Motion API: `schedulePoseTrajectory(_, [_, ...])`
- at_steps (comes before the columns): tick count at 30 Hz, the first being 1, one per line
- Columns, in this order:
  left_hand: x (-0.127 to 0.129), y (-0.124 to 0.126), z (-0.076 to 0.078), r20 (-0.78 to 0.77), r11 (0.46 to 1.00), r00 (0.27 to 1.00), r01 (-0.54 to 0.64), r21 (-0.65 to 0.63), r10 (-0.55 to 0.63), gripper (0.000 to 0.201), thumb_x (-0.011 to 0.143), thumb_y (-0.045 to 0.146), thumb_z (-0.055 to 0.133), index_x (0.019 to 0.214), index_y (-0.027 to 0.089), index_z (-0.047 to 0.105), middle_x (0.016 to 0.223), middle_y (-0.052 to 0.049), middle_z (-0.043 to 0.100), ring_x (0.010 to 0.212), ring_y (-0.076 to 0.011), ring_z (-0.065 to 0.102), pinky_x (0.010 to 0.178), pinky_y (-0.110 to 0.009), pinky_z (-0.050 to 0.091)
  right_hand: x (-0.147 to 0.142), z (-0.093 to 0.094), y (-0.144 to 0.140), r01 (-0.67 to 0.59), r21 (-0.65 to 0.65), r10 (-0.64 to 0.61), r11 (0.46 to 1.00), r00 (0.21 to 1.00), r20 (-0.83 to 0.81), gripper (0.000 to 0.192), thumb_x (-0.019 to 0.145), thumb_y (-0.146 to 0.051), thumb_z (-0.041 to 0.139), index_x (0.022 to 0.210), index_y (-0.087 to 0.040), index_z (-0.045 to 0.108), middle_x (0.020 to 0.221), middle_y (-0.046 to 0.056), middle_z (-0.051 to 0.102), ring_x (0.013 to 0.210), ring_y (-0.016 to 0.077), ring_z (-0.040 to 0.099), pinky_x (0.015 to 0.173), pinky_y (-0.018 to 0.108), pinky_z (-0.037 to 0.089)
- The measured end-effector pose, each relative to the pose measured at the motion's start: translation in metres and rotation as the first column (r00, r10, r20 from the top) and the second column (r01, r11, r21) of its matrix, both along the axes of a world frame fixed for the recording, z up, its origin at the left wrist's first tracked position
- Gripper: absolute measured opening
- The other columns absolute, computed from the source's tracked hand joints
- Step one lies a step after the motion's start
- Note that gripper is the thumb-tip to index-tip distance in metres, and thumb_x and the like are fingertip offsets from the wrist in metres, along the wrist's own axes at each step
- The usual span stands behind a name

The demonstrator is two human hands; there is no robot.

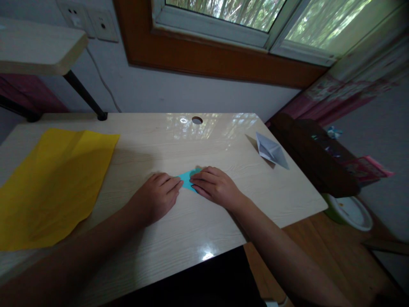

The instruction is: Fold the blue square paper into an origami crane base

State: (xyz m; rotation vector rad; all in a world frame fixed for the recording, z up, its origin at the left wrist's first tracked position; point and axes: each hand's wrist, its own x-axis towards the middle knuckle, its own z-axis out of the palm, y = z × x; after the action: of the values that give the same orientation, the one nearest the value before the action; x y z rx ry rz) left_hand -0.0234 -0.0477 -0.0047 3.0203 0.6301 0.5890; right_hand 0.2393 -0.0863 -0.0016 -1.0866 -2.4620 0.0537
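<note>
The small blue paper lies flat on the bench, near its front-to-back middle and a little right of centre. Both hands rest on it. The left hand comes in from the left, fingertips pressed on the paper's left edge. The right hand comes in from the right, fingers laid over the paper's right part and covering most of it.

The paper sits directly between the two sets of fingertips, which nearly meet over it. Only a narrow strip shows, so its long axis cannot be told with confidence; the exposed part appears to run roughly left to right. Neither hand is clearly nearer.

Grip: neither hand encloses the paper. Both are flat, palms down, fingers together, pressing rather than pinching.

Also noted: a large yellow sheet well to the left, and a folded white paper piece well to the right.
</note>
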Motion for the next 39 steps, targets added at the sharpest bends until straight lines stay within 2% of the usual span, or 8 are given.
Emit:
schedulePoseTrajectory(8, [0.002, -0.001, 0.003, -0.001, 0.996, 0.997, 0.083, -0.03, -0.083, 0.024, 0.098, 0.014, 0.049, 0.114, 0.01, 0.066, 0.1, -0.012, 0.069, 0.092, -0.0243, 0.06, 0.083, -0.042, 0.056, 0.006, 0.0, 0.004, 0.068, -0.011, -0.069, 0.998, 0.997, -0.045, 0.017, 0.096, -0.027, 0.062, 0.107, -0.02, 0.073, 0.116, 0.009, 0.073, 0.107, 0.0248, 0.065, 0.094, 0.045, 0.054])
schedulePoseTrajectory(10, [0.002, -0.001, 0.004, 0.027, 0.995, 0.996, 0.087, -0.049, -0.085, 0.024, 0.098, 0.014, 0.05, 0.114, 0.01, 0.067, 0.104, -0.013, 0.069, 0.095, -0.0246, 0.061, 0.085, -0.043, 0.057, 0.006, -0.001, 0.004, 0.067, -0.024, -0.068, 0.997, 0.996, -0.064, 0.018, 0.097, -0.026, 0.062, 0.111, -0.02, 0.072, 0.116, 0.009, 0.073, 0.107, 0.0244, 0.065, 0.095, 0.045, 0.054])
schedulePoseTrajectory(15, [0.001, 0.001, -0.003, 0.121, 0.99, 0.986, 0.125, -0.065, -0.117, 0.027, 0.097, 0.015, 0.052, 0.118, 0.008, 0.066, 0.132, -0.017, 0.063, 0.128, -0.0288, 0.056, 0.106, -0.047, 0.052, 0.006, -0.004, 0.004, 0.058, -0.042, -0.062, 0.997, 0.993, -0.1, 0.02, 0.097, -0.025, 0.061, 0.113, -0.021, 0.071, 0.115, 0.009, 0.073, 0.107, 0.0238, 0.066, 0.096, 0.045, 0.054])
schedulePoseTrajectory(20, [-0.001, 0.001, -0.009, 0.127, 0.986, 0.982, 0.152, -0.074, -0.141, 0.03, 0.097, 0.014, 0.05, 0.123, 0.006, 0.065, 0.134, -0.02, 0.064, 0.128, -0.0268, 0.06, 0.108, -0.045, 0.053, 0.006, -0.004, 0.004, 0.064, -0.046, -0.069, 0.997, 0.991, -0.111, 0.02, 0.097, -0.025, 0.062, 0.114, -0.021, 0.071, 0.113, 0.008, 0.074, 0.105, 0.0236, 0.066, 0.095, 0.045, 0.055])
schedulePoseTrajectory(28, [-0.001, 0.0, -0.007, 0.12, 0.98, 0.976, 0.189, -0.066, -0.18, 0.035, 0.096, 0.014, 0.051, 0.128, 0.009, 0.063, 0.134, -0.017, 0.065, 0.128, -0.0265, 0.06, 0.108, -0.045, 0.054, 0.005, 0.0, 0.004, 0.127, -0.014, -0.128, 0.992, 0.988, -0.086, 0.019, 0.095, -0.023, 0.064, 0.11, -0.019, 0.075, 0.113, 0.009, 0.074, 0.103, 0.0247, 0.063, 0.093, 0.045, 0.055])
schedulePoseTrajectory(33, [-0.001, 0.0, -0.007, 0.109, 0.978, 0.975, 0.201, -0.057, -0.194, 0.036, 0.096, 0.016, 0.052, 0.129, 0.009, 0.063, 0.134, -0.018, 0.065, 0.127, -0.0273, 0.06, 0.108, -0.045, 0.053, 0.003, 0.0, 0.004, 0.17, 0.001, -0.169, 0.985, 0.983, -0.073, 0.02, 0.095, -0.024, 0.064, 0.111, -0.02, 0.075, 0.109, 0.01, 0.073, 0.095, 0.0248, 0.061, 0.086, 0.045, 0.056])
schedulePoseTrajectory(39, [-0.002, 0.0, -0.007, 0.123, 0.968, 0.971, 0.22, -0.118, -0.206, 0.041, 0.095, 0.017, 0.055, 0.135, 0.011, 0.06, 0.137, -0.018, 0.063, 0.131, -0.0275, 0.057, 0.11, -0.046, 0.051, 0.003, -0.005, 0.006, 0.159, -0.054, -0.167, 0.986, 0.969, -0.182, 0.023, 0.096, -0.025, 0.063, 0.117, -0.022, 0.073, 0.111, 0.011, 0.072, 0.102, 0.0245, 0.064, 0.088, 0.044, 0.057])
